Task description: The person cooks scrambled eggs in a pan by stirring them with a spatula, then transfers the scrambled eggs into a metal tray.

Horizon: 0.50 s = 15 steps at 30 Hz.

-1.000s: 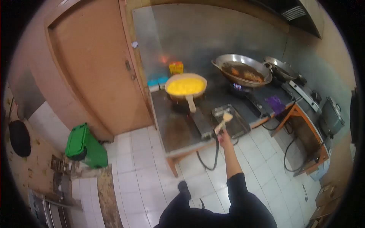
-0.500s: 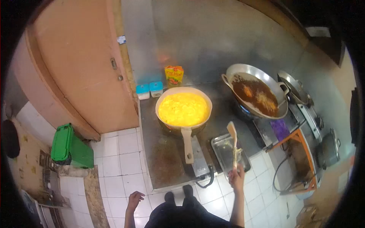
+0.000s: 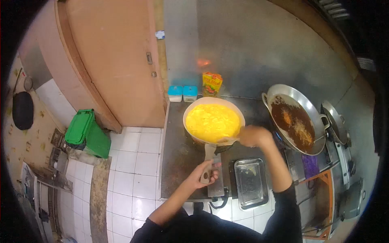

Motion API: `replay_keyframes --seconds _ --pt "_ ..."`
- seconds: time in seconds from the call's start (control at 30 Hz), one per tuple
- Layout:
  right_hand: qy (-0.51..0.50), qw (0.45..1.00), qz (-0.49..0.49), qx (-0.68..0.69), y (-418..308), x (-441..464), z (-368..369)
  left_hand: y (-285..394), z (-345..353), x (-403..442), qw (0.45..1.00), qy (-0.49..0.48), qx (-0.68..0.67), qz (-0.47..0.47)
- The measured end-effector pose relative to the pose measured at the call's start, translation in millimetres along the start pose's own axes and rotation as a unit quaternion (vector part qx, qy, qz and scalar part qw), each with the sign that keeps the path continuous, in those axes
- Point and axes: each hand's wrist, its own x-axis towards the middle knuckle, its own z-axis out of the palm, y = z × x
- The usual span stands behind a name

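The left hand [image 3: 205, 175] now has its fingers wrapped round the handle [image 3: 210, 152] of the pan [image 3: 212, 100] on the stove [image 3: 216, 188], likely steadying it, and the blurry right hand [image 3: 255, 136] seems closed on a spatula [image 3: 225, 141] by the yellow food [image 3: 212, 120].

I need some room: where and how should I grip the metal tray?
Take the metal tray by its near short rim, thumb above and fingers beneath, coming from the front: that end seems to jut past the edge of the counter. Keep it level, since pale bits lie inside.

Matt pan handle [image 3: 210, 151]; glossy metal tray [image 3: 248, 195]
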Motion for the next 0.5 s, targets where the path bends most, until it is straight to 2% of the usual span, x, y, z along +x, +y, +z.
replay_keyframes --seconds 0.07,0.1,0.17,0.23,0.3,0.37,0.5 --pt "0.129 0.989 -0.017 0.067 -7 8 38 -2 -19 15 0.971 -0.170 -0.170 -0.018" --pt "0.168 0.981 -0.012 0.092 -12 4 51 -1 -7 11 0.977 -0.121 -0.177 -0.014" --pt "0.251 0.959 -0.034 0.125 -8 19 100 -4 -7 11 0.977 -0.123 -0.176 -0.006" --pt "0.262 0.952 -0.024 0.155 -13 31 106 -6 -7 10 0.977 -0.127 -0.173 0.004" --pt "0.278 0.942 -0.015 0.185 -13 39 100 -5 -4 10 0.985 -0.084 -0.151 0.007" --pt "0.304 0.921 -0.077 0.231 -5 45 88 -5 -3 10 0.986 -0.082 -0.148 0.004" --pt "0.285 0.917 -0.045 0.277 6 56 75 -4 -1 10 0.988 -0.069 -0.140 0.008"
